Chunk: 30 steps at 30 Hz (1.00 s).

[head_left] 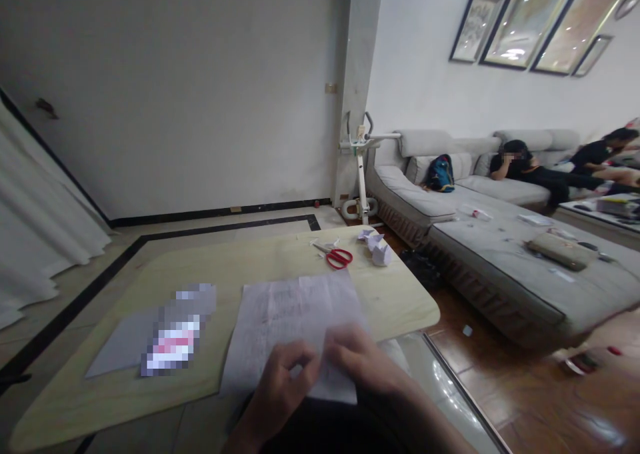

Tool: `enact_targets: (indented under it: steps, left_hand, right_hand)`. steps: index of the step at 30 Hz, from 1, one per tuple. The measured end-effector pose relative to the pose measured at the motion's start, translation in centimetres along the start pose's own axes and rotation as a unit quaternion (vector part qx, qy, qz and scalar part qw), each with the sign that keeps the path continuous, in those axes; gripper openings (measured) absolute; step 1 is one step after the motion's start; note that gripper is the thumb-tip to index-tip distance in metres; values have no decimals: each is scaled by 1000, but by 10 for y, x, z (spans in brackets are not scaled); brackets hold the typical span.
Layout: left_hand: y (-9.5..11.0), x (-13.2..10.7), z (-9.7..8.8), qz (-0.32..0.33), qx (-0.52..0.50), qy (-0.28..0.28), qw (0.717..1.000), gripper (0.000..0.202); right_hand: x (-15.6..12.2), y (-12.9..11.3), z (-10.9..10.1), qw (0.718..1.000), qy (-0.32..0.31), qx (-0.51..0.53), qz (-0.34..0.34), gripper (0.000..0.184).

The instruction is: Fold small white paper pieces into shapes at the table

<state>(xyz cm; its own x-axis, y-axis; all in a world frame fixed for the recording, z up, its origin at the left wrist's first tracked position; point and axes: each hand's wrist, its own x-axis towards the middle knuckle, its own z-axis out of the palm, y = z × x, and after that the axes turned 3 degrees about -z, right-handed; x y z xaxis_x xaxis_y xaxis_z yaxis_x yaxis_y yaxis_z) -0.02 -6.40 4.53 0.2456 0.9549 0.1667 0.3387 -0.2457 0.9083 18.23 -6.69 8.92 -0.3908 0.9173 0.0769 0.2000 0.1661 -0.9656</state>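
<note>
A large creased sheet of paper lies at the near side of a pale wooden table, with faint marks over it. Above its lower part my left hand is closed, thumb and forefinger curled together in a pinch. What sits between those fingertips, if anything, is too small to make out. Close beside it, my right hand is over the sheet's right side, bent at the knuckles. Motion smears its fingers, so their grip is unclear. Beyond the sheet rest red-handled scissors and several crumpled or folded paper pieces.
The pale tabletop has rounded corners. More papers, partly pixelated, lie at its left. To the right stands a long grey sofa with a backpack and two people on it. White exercise equipment stands by the wall.
</note>
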Motion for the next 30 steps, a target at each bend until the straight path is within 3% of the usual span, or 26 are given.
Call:
enact_targets:
  steps: [6, 16, 22, 26, 30]
  left_hand:
    - [-16, 4, 10, -67, -66, -13, 995, 28]
    - [9, 11, 2, -15, -94, 8, 995, 39]
    - [-8, 5, 10, -48, -82, 14, 995, 35]
    - [-15, 5, 11, -62, -67, 85, 992, 26]
    - [-5, 11, 10, -51, -64, 24, 996, 28]
  right_hand:
    - [-3, 1, 0, 999, 35, 8, -3, 36]
    - [4, 17, 13, 993, 109, -37, 21, 50]
    - [1, 23, 14, 991, 122, -44, 17, 48]
    - [-1, 27, 13, 994, 100, -24, 28, 47]
    - [-4, 33, 14, 995, 91, -37, 15, 46]
